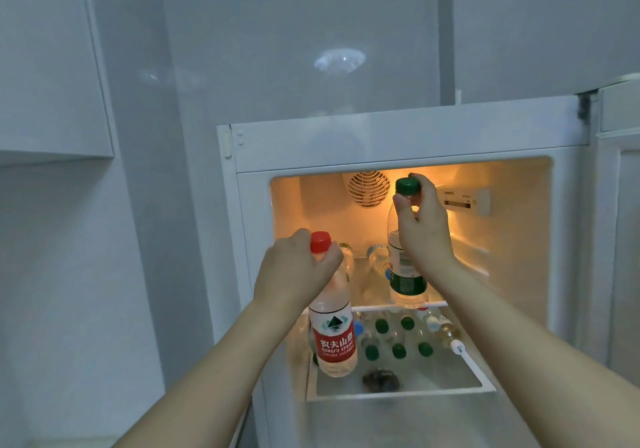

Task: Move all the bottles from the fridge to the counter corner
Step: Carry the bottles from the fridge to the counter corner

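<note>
The fridge (pixel 408 143) stands open in front of me, lit inside. My left hand (pixel 298 267) grips the neck of a clear bottle with a red cap and red label (pixel 334 337), held in front of the fridge's left side. My right hand (pixel 420 219) grips the neck of a taller clear bottle with a green cap and green label (pixel 405 274), upright over the upper glass shelf (pixel 398 307). Two clear bottles (pixel 375 257) lie at the back of that shelf. Several green-capped bottles (pixel 398 349) stand on the lower level.
The open fridge door (pixel 620 240) stands at the right edge. A white wall cabinet (pixel 52 67) hangs at the upper left beside a grey wall. A dark small object (pixel 381 378) lies on the front of the lower shelf. A round fan vent (pixel 369 188) sits at the back.
</note>
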`<state>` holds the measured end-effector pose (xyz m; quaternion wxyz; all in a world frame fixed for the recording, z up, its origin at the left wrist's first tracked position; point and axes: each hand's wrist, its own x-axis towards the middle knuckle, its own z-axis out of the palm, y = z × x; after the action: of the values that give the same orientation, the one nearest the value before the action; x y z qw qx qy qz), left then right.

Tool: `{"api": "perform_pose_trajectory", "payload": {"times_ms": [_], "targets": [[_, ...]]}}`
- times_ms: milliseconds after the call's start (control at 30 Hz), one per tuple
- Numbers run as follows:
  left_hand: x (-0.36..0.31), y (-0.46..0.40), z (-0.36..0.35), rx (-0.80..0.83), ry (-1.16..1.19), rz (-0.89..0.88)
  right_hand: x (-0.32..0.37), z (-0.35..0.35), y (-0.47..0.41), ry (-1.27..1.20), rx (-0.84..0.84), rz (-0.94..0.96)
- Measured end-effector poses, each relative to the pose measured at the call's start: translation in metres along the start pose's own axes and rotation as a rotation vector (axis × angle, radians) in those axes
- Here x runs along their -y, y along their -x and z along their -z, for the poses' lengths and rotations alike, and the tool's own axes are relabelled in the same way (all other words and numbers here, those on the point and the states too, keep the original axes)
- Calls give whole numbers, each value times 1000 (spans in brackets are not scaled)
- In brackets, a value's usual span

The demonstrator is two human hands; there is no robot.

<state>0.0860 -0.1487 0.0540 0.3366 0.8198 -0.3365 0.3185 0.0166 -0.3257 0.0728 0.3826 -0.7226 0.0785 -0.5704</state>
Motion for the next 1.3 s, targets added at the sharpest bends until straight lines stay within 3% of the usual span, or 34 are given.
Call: {"api": "perform_pose_trajectory", "payload": {"times_ms": [400, 633, 867, 1300], "targets": [[49, 100, 105, 47, -24, 172, 87, -33, 118, -29, 200, -81], [80, 174, 167, 71, -130, 364, 124, -63, 194, -227, 327, -125], [90, 258, 214, -40, -258, 623, 159, -91, 266, -545, 503, -265], [57, 433, 328, -301, -524, 1032, 252, -111, 435, -752, 1042, -280]]}}
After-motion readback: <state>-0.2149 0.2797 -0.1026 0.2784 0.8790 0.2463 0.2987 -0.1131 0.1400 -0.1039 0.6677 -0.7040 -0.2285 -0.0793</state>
